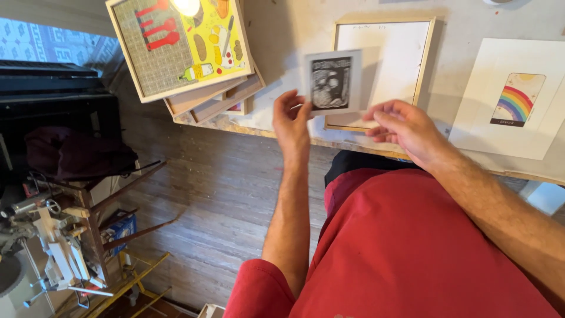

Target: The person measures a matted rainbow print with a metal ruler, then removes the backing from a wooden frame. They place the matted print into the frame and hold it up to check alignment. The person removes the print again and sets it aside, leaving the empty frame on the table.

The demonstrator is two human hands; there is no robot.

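Note:
A small white sheet with a black-and-white print (332, 81) is held up over the workbench edge. My left hand (292, 118) pinches its lower left corner between thumb and fingers. My right hand (403, 126) is at the sheet's lower right corner, fingers curled, and seems to touch it. Directly behind the print lies a pale wooden frame (426, 59) with a white backing, flat on the bench.
A stack of wooden frames topped by a colourful picture (182, 44) overhangs the bench (282, 29) at the left. A white sheet with a rainbow print (517, 99) lies at the right. On the wooden floor at the left stand a rack and tools (59, 235).

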